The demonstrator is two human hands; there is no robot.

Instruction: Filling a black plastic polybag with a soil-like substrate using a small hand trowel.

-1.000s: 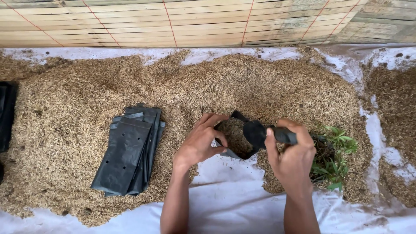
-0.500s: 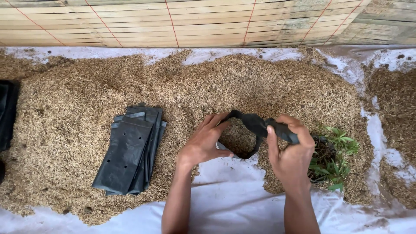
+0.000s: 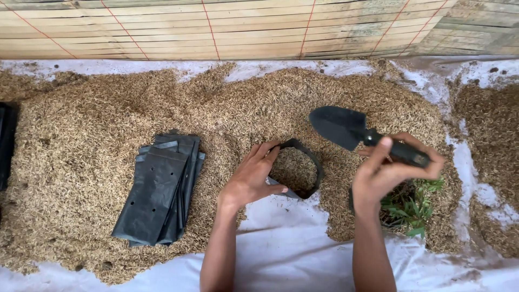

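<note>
My left hand (image 3: 252, 178) holds the near left rim of an open black plastic bag (image 3: 310, 162) that stands in a heap of rice husks and is filled with husks. My right hand (image 3: 390, 172) grips the handle of a small black trowel (image 3: 346, 127), raised above the husks to the right of the bag, its blade empty and pointing up and left. A small green seedling (image 3: 413, 206) in a dark bag sits just under my right wrist.
A stack of flat black plastic bags (image 3: 162, 189) lies on the husks (image 3: 108, 124) to the left. White sheeting (image 3: 292, 254) covers the ground near me. A bamboo slat wall (image 3: 243, 27) runs along the far side. Another dark object (image 3: 6, 140) sits at the left edge.
My right hand has lifted the trowel up and away from the bag's mouth. The bag now stands open and full, with my left hand still on its rim.
</note>
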